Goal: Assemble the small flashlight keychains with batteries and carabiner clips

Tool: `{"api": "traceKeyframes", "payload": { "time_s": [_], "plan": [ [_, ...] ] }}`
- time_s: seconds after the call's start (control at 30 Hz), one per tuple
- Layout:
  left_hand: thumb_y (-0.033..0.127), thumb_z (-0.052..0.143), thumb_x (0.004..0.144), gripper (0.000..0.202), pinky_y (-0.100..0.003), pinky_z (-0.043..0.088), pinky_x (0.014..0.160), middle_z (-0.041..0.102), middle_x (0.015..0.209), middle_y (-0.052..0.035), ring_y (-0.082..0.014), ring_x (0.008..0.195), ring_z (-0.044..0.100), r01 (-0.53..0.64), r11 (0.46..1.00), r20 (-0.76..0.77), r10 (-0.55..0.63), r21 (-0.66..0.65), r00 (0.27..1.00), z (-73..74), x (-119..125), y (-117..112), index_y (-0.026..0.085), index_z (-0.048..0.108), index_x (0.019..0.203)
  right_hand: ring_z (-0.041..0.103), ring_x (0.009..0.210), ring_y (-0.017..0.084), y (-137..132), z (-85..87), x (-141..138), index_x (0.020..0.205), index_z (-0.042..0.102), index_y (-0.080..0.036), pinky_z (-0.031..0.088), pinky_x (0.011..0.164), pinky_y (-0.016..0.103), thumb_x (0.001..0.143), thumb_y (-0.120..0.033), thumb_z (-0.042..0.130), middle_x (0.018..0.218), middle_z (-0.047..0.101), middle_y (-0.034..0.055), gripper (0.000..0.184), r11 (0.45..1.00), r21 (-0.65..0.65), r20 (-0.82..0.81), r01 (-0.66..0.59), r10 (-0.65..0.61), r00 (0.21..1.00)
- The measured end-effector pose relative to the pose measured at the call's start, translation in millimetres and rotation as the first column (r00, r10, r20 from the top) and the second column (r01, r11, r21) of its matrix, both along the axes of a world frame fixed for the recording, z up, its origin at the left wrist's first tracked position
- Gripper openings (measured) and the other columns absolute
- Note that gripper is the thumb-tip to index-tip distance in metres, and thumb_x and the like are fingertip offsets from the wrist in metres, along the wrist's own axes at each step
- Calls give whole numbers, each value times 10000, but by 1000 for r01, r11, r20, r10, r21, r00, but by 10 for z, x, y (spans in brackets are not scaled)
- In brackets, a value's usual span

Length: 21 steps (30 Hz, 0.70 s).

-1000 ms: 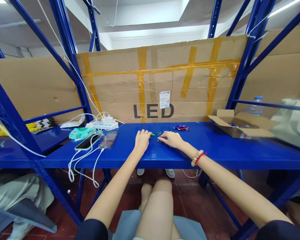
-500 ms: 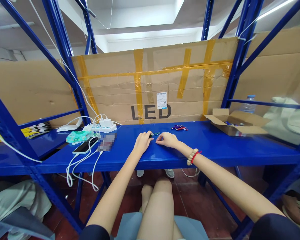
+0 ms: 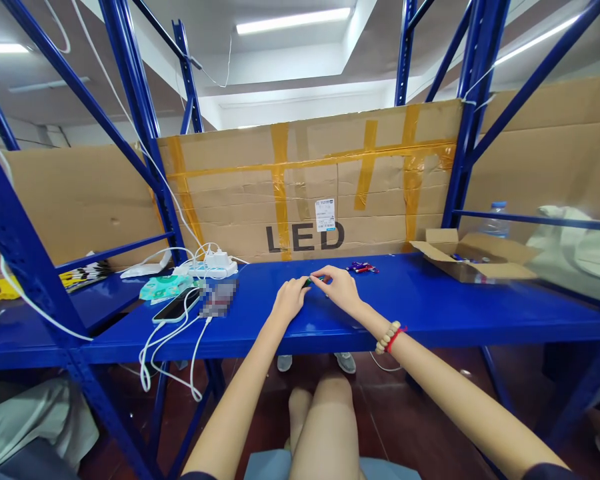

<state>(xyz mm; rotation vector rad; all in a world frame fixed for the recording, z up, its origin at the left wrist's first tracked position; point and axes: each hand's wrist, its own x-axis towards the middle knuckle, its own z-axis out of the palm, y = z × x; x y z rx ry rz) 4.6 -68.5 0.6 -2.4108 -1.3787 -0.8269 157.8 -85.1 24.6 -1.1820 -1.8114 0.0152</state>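
My left hand (image 3: 289,299) is closed over the blue tabletop, its fingers pinching a small dark green piece (image 3: 307,283). The piece's kind is too small to make out. Close against it, my right hand (image 3: 341,289) has its thumb and forefinger pinched together at the green piece's end. Whatever lies between those two fingertips is hidden or too tiny to name. Just behind my right hand lies a little pile of shiny red and purple pieces (image 3: 364,268).
An open cardboard box (image 3: 473,267) with small items stands on the right. At left are a phone (image 3: 177,307), white cables, a power strip (image 3: 213,267) and a teal packet (image 3: 165,288). A cardboard panel (image 3: 380,230) backs the blue table (image 3: 430,313). Blue posts flank it.
My right hand has risen from near the tabletop to meet the green piece at my left fingertips. The green item that lay between my hands no longer shows on the table. The view has tilted up.
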Motion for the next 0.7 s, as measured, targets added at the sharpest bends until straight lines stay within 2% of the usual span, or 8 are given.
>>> {"api": "traceKeyframes", "payload": {
  "time_s": [0.17,0.4,0.57,0.7],
  "plan": [
    [246,392,909,276,-312,443,824,644,968,-83,-193,909,590,-17,1000,0,17,-1,1000,11,8,-20,166,504,1149,609,696,121,3,-71,7,847,683,-222,445,614,220,811,-341,530,862,684,3,197,999,14,-91,-30,31,995],
    [255,395,906,253,-294,461,774,640,940,-73,-186,857,598,-2,1000,13,2,6,1000,8,0,-30,185,525,1112,589,653,106,-18,-121,86,845,667,-220,429,592,207,836,-325,503,843,664,5,195,992,104,15,-75,74,997],
    [242,403,900,262,-306,463,788,643,943,-75,-194,878,600,-13,999,-14,12,-40,1000,14,6,-42,177,530,1120,586,643,91,-9,-164,60,863,663,-223,418,578,192,853,-323,491,871,662,-3,199,986,154,39,-57,52,998],
    [223,419,892,248,-315,461,797,646,943,-75,-198,898,598,-24,998,-55,20,-66,998,16,6,-35,176,544,1101,603,687,97,-12,-184,45,889,656,-225,423,599,194,865,-296,472,915,661,0,199,990,123,125,-63,48,991]
  ]
}}
